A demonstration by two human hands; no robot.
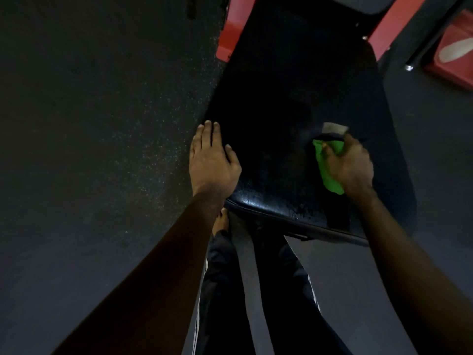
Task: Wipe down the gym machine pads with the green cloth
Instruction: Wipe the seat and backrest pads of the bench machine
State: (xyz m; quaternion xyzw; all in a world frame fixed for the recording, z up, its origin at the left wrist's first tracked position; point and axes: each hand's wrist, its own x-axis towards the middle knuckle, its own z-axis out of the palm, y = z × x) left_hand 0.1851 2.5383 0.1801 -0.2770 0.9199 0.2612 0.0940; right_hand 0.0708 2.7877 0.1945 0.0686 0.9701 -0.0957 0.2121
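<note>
The right hand (pixel 350 165) clutches a bunched bright green cloth (pixel 329 172), fingers curled round it, and presses it onto the broad black vinyl pad (pixel 268 103) of the gym machine, near the pad's right edge. The left hand (pixel 211 160) lies flat on the pad's left edge, fingers straight, holding nothing. Along the pad's near edge the surface glistens with fine droplets, so wiping seems under way; the far half looks dull, and I cannot tell whether it is done. A small pale patch (pixel 334 128) just beyond the cloth is too blurred to name.
</note>
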